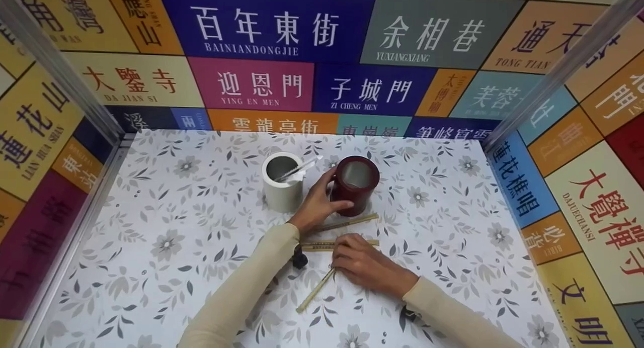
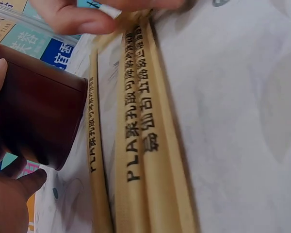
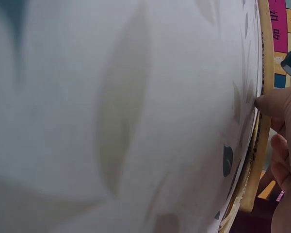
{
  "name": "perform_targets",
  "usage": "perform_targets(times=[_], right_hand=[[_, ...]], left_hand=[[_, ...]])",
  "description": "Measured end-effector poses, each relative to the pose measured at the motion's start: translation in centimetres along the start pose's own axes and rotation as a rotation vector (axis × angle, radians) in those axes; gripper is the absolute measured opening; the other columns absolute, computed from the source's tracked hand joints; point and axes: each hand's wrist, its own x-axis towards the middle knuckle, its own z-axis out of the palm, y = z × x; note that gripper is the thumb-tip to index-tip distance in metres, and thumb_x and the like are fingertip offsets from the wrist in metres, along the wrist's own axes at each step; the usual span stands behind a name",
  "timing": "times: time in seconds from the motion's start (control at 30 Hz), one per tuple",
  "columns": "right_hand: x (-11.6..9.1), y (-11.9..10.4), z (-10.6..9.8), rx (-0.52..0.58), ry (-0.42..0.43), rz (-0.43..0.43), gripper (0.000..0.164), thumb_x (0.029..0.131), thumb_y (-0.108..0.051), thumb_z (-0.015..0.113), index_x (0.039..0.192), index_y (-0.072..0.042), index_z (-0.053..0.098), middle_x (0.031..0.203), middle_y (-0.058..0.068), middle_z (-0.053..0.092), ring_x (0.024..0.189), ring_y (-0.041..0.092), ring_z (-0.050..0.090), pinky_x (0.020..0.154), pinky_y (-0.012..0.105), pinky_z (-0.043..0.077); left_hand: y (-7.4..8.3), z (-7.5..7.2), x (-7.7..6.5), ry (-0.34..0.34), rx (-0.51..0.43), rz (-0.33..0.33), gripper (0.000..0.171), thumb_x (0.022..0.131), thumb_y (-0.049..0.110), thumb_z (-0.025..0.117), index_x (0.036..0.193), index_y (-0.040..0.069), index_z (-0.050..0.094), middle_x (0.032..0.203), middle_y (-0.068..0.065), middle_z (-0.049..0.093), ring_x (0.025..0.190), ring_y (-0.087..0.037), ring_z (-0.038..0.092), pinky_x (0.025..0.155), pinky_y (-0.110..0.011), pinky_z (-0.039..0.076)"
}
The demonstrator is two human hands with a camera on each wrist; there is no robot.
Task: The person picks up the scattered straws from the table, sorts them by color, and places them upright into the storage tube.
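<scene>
In the head view my left hand (image 1: 318, 202) grips the side of a dark red cup (image 1: 356, 187), fingers on its left and thumb across the front. The cup stands upright with an open top. My right hand (image 1: 365, 262) pinches a paper-wrapped straw (image 1: 314, 291) that slants toward the front left. Under and beside that hand lie more wrapped straws (image 1: 318, 247) side by side, and a single straw (image 1: 352, 221) lies just in front of the red cup. Black print runs along the straw wrappers (image 2: 133, 121) in the left wrist view.
Left of the red cup stands a white cup (image 1: 283, 194) with a clear plastic-wrapped item (image 1: 299, 169) leaning out of it. A floral cloth (image 1: 166, 245) covers the table. Panels with printed characters (image 1: 251, 84) rise behind and at both sides.
</scene>
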Motion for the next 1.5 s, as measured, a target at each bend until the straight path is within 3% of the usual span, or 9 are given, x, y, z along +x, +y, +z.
perform_targets(times=[0.27, 0.5, 0.73, 1.0, 1.2, 1.5], right_hand=[[-0.7, -0.1, -2.2, 0.037, 0.002, -0.008, 0.008, 0.095, -0.005, 0.081, 0.098, -0.013, 0.080, 0.105, 0.000, 0.070, 0.115, 0.028, 0.065, 0.109, 0.043, 0.051], [-0.5, 0.8, -5.8, 0.113, 0.124, 0.042, 0.013, 0.093, 0.000, 0.081, 0.099, -0.011, 0.080, 0.103, 0.000, 0.070, 0.109, 0.026, 0.063, 0.099, 0.040, 0.050], [1.2, 2.2, -9.9, 0.366, 0.267, 0.157, 0.032, 0.088, 0.013, 0.080, 0.106, -0.014, 0.079, 0.102, 0.004, 0.073, 0.110, 0.032, 0.063, 0.106, 0.038, 0.048], [2.9, 4.7, -12.8, 0.516, 0.442, 0.381, 0.027, 0.089, 0.020, 0.076, 0.102, -0.004, 0.077, 0.105, 0.020, 0.072, 0.113, 0.030, 0.064, 0.108, 0.033, 0.051], [4.3, 6.4, -13.7, 0.590, 0.580, 0.521, 0.015, 0.095, 0.018, 0.074, 0.103, 0.006, 0.074, 0.103, 0.019, 0.070, 0.107, 0.020, 0.067, 0.108, 0.034, 0.052], [6.3, 8.9, -13.3, 0.660, 0.787, 0.626, 0.009, 0.097, 0.013, 0.073, 0.106, 0.015, 0.074, 0.101, 0.012, 0.077, 0.100, 0.026, 0.074, 0.104, 0.037, 0.057]], left_hand=[[0.2, 0.1, 0.1, 0.005, -0.044, 0.023, 0.104, 0.086, 0.016, 0.098, 0.171, 0.012, 0.039, 0.157, -0.018, 0.058, 0.140, -0.036, 0.062, 0.115, -0.041, 0.054], [-0.2, -0.1, -0.1, 0.010, -0.042, 0.027, 0.104, 0.085, 0.020, 0.099, 0.172, 0.015, 0.040, 0.155, -0.016, 0.060, 0.139, -0.035, 0.064, 0.113, -0.039, 0.056], [-0.4, -0.3, -0.2, 0.021, -0.012, 0.020, 0.107, 0.085, 0.021, 0.099, 0.173, 0.014, 0.038, 0.165, -0.014, 0.055, 0.142, -0.036, 0.062, 0.116, -0.038, 0.054], [-0.1, 0.0, -0.2, 0.021, 0.033, 0.032, 0.111, 0.083, 0.025, 0.100, 0.173, 0.013, 0.037, 0.169, -0.011, 0.050, 0.145, -0.035, 0.059, 0.120, -0.038, 0.050], [0.0, 0.2, -0.2, 0.013, 0.045, -0.004, 0.113, 0.083, 0.028, 0.100, 0.174, 0.015, 0.035, 0.171, -0.011, 0.048, 0.145, -0.036, 0.060, 0.120, -0.037, 0.050], [0.1, -0.1, -0.2, 0.019, 0.045, -0.013, 0.111, 0.083, 0.028, 0.100, 0.173, 0.017, 0.038, 0.169, -0.009, 0.050, 0.144, -0.036, 0.060, 0.119, -0.038, 0.050]])
